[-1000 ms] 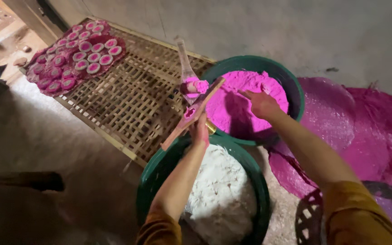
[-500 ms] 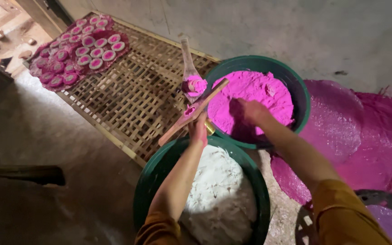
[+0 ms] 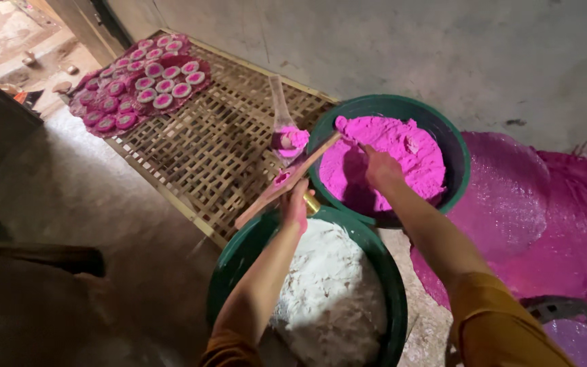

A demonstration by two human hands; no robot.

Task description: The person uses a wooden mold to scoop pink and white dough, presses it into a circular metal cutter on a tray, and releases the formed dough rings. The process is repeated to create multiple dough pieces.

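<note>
My right hand [image 3: 379,167] is pressed into a heap of bright pink powder [image 3: 409,146], fingers curled into it. The powder fills a dark green tub [image 3: 402,102]. My left hand [image 3: 297,204] hovers between the two tubs and grips a small brass-coloured mould [image 3: 311,202]. Just beyond it, a pink-stained wooden stick [image 3: 266,198] lies slanted across the pink tub's rim. Below my arms, a second green tub [image 3: 229,268] holds lumpy white powder [image 3: 327,299].
A bamboo lattice mat [image 3: 212,146] covers the floor to the left. On it lie a clear scoop with pink powder [image 3: 284,136] and, at the far end, a cloth bearing several round pink-and-white cakes [image 3: 137,92]. Pink-stained sacking [image 3: 538,217] spreads at right, under a grey wall.
My right hand has drawn slightly back from the middle of the pink heap toward its near left side. My left hand and the stick stay where they were.
</note>
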